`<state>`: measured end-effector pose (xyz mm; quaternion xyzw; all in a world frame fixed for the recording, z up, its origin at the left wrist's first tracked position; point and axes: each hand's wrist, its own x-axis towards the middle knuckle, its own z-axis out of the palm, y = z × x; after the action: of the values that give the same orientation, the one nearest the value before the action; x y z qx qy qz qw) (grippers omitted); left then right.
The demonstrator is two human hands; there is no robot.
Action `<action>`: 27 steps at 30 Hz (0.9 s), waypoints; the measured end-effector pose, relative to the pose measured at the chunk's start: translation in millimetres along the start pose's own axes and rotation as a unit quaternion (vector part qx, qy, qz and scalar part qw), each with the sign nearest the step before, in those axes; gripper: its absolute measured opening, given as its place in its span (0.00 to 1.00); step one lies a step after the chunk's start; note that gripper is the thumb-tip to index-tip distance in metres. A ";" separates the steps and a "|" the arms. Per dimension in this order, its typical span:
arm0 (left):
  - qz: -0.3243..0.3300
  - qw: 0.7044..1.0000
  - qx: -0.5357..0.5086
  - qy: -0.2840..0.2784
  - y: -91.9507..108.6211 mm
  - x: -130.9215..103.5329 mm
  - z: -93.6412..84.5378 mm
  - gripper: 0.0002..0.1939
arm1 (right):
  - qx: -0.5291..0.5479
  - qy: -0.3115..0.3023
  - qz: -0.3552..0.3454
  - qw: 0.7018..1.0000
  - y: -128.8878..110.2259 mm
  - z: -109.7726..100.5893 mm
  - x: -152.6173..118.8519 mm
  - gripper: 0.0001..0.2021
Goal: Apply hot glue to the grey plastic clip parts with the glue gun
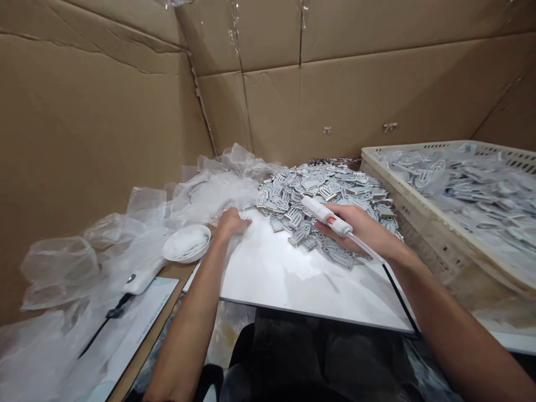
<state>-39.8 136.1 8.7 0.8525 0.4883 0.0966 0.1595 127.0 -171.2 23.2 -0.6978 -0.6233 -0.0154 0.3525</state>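
My left hand (233, 222) is closed at the left side of the white board (268, 268), beside the clear plastic bags (218, 187). A small grey part or bag edge shows at its fingers, too small to make out. In my right hand (355, 226) is a white pen-like tool (326, 215) with an orange mark and a cable running back under the wrist. The tool's tip points up and left over a large pile of grey metal pieces (297, 218) on the board. Some pieces lie under the right hand.
A cream plastic crate (419, 206) full of bagged grey pieces stands at the right. At the left are a white dish (186, 243), a white handled device (144, 274) with a black cord, and more loose bags. Cardboard walls (355, 100) enclose the back and left.
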 end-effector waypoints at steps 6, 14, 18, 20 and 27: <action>0.030 0.996 -0.068 0.040 -8.5 6.0 3.2 0.11 | 0.020 0.006 0.014 1.000 -1.6 -1.1 -1.0 0.13; 0.018 0.997 -0.077 0.020 -13.7 14.0 10.9 0.12 | 0.131 0.086 0.130 0.979 -18.5 -18.4 -3.7 0.21; 0.035 0.994 -0.103 -0.022 -11.9 14.2 17.0 0.11 | 0.127 0.118 0.131 0.976 -17.5 -18.7 -3.4 0.21; 0.047 0.989 -0.142 -0.013 -9.9 11.4 18.1 0.09 | 0.137 0.115 0.129 0.975 -15.6 -17.1 -2.9 0.20; 0.073 0.931 -0.345 0.092 -12.6 16.9 11.1 0.09 | 0.142 0.104 0.122 0.977 -16.2 -16.8 -2.4 0.17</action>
<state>-37.7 154.7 -6.1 0.7658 0.3734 0.3486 0.3908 119.1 -182.3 42.4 -0.7063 -0.4890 0.0440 0.5100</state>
